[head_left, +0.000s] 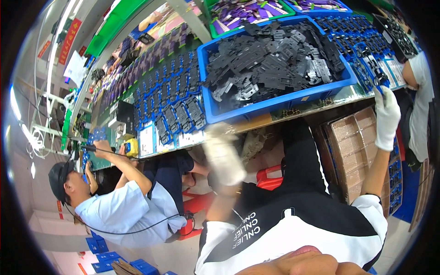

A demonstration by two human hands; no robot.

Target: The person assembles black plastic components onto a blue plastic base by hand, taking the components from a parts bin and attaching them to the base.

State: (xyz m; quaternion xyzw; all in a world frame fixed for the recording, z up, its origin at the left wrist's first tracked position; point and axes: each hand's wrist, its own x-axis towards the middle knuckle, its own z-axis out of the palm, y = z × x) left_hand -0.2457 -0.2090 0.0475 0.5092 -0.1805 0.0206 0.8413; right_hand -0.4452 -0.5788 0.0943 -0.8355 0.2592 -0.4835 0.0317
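Note:
My left hand (224,153), in a white glove, is smeared by motion in front of the table's near edge, just below the blue bin (279,106). Its fingers are too blurred to read. At the right, my gloved right hand (387,117) has its fingertips closed on the lower end of a blue-and-black plastic part (370,68), tilted above the table's right side. The bin is heaped with flat black plastic pieces (270,59). Left of it stand rows of black-and-blue parts (176,114); more blue-and-black parts (339,30) lie beyond its right side.
A co-worker (123,201) in a light blue shirt works at the left; another person's sleeve (419,78) is at the far right. Brown divided trays (355,146) stand below the table by my right arm. A green-rimmed bin (247,16) of purple pieces sits behind. Red stools (269,178) are below.

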